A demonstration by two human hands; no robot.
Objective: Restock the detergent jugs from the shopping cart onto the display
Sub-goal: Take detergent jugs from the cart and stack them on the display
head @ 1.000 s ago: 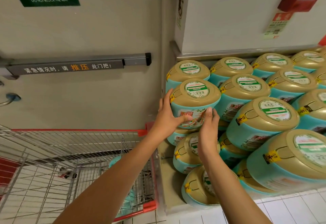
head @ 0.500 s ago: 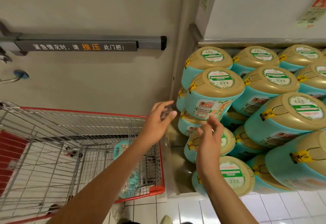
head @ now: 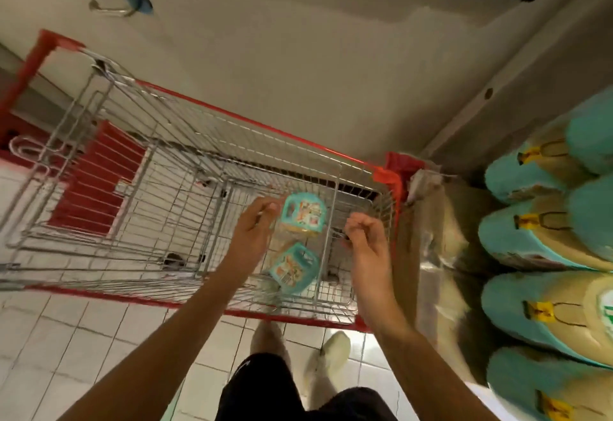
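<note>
Two detergent jugs lie at the right end of the shopping cart (head: pixel 265 125), on the basket floor, below both hands. Upper jug (head: pixel 302 213) sits just right of the left hand (head: pixel 253 225). Lower jug (head: pixel 293 268) is tilted, between the two forearms. Blur hides their long axes.

Left hand is the nearer: fingers loosely bent, holding nothing, tips beside the upper jug. Right hand (head: pixel 363 238) is over the cart's right end, fingers loosely curled, empty.

Judgement: reach goes straight down, left hand first.

White tiled floor (head: pixel 66 337) underfoot. Stacked display jugs (head: pixel 530 245) close on the right. Grey door (head: pixel 298 55) behind the cart.
</note>
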